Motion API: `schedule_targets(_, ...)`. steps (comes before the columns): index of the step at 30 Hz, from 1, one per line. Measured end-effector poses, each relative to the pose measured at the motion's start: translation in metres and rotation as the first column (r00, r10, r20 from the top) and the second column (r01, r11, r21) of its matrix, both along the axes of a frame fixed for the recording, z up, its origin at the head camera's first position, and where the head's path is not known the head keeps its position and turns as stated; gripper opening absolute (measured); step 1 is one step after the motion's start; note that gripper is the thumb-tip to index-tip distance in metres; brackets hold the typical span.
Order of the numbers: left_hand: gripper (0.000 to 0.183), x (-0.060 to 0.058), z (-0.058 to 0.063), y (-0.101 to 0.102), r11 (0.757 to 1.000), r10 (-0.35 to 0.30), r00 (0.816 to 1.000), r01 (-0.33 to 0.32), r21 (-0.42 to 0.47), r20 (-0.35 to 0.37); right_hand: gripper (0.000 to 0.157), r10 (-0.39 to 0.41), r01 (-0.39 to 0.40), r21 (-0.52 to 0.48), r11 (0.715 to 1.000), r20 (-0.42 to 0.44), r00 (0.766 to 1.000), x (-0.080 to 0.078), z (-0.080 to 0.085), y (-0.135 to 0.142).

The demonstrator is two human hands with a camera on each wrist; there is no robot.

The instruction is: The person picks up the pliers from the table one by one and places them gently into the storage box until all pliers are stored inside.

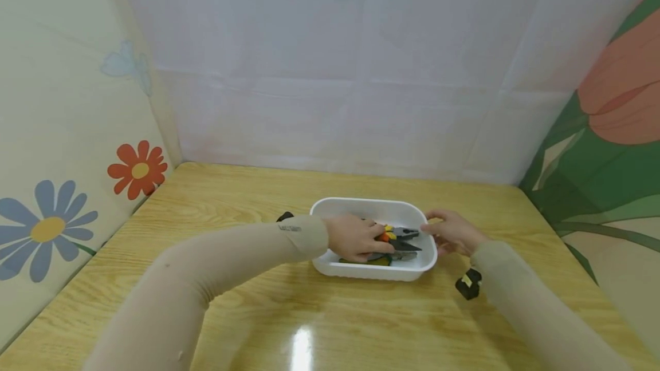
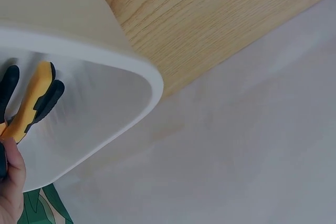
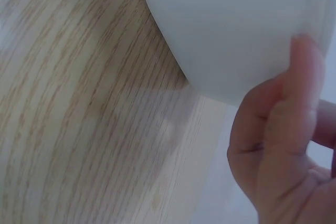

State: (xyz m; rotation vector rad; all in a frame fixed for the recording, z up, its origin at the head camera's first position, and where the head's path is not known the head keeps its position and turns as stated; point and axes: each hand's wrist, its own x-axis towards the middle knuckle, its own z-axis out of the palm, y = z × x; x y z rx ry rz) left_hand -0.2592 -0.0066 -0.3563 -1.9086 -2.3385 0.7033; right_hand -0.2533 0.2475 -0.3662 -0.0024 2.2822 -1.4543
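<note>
A white plastic tub (image 1: 368, 272) stands on the wooden table with several pliers inside. My left hand (image 1: 358, 237) reaches into it from the left, its fingers curled around pliers with orange and black handles (image 1: 389, 236); dark jaws point right. Beside them lie grey-jawed pliers (image 1: 407, 233) and another pair with a green and yellow handle (image 1: 381, 260). In the left wrist view, my thumb presses a dark handle near yellow-and-black handles (image 2: 34, 100). My right hand (image 1: 456, 231) holds the tub's right end, with fingertips at the rim and against its outer wall (image 3: 236, 30).
The wooden table (image 1: 247, 314) extends around the tub and meets a white cloth backdrop (image 1: 330, 90) behind it. Flower-patterned panels stand on the left (image 1: 51, 130) and right (image 1: 613, 188). Black wrist-worn devices (image 1: 468, 284) show beside the sleeves.
</note>
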Motion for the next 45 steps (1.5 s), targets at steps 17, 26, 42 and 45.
schedule_targets(17,0.043,0.0,-0.014,0.004,0.996,-0.08,0.996,0.079,-0.034,-0.026,0.04,0.007,-0.007,-0.006,1.0,-0.002,1.0,0.0,-0.001,0.0)
schedule_targets(26,0.047,0.0,-0.016,0.002,0.999,0.004,1.0,-0.004,-0.051,-0.016,0.042,0.012,-0.012,-0.014,1.0,-0.011,1.0,-0.001,-0.003,-0.001)
schedule_targets(42,0.058,-0.011,-0.027,-0.014,0.982,0.13,0.991,-0.131,0.133,0.019,0.049,-0.016,0.016,0.006,1.0,-0.016,1.0,-0.005,-0.003,0.004)
schedule_targets(45,0.058,-0.01,-0.026,-0.019,0.965,0.195,0.98,-0.2,0.17,0.044,0.051,-0.009,0.01,0.024,1.0,-0.028,1.0,-0.005,-0.004,0.007)
